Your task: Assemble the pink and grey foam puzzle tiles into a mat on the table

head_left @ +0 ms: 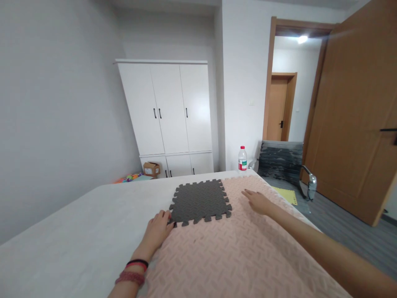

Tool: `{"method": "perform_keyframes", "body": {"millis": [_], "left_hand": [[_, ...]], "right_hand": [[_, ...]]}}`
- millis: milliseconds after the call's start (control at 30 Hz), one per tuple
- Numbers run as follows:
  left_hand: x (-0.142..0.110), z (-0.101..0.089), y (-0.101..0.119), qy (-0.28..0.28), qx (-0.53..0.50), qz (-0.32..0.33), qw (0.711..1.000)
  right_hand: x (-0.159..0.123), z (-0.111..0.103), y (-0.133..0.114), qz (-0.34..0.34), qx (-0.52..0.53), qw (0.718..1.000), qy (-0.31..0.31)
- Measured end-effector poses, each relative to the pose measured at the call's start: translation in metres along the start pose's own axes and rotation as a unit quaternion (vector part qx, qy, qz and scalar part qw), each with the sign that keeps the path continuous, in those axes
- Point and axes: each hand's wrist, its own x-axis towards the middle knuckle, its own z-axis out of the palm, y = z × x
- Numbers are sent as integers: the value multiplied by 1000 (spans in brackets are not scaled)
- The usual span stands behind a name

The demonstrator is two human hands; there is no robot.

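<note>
A dark grey foam mat tile [200, 200] with jigsaw-toothed edges lies flat on the bed, overlapping the pale pink foam mat [223, 256]. My left hand [159, 229] is at the tile's near left corner, fingers bent over the edge and the thumb beside the corner tooth. Its fingertips are partly hidden against the dark edge. To the right of the tile, my right hand [258, 201] rests on the pink mat with fingers stretched out, holding nothing.
A clear bottle with a red cap [242, 159] stands by the bed's far right corner. Right of the bed are a dark chair [281, 161], a yellow tile [285, 195] and an open wooden door [356, 111]. A white wardrobe [169, 107] and cardboard box [151, 169] are behind.
</note>
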Motion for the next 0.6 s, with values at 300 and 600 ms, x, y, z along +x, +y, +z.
{"method": "perform_keyframes", "body": {"millis": [300, 600], "left_hand": [[-11, -7, -4, -1, -78, 79, 994], [-25, -24, 18, -54, -155, 160, 973]], "right_hand": [[25, 24, -179, -272, 44, 961, 15], [32, 43, -191, -231, 66, 971, 5]]}}
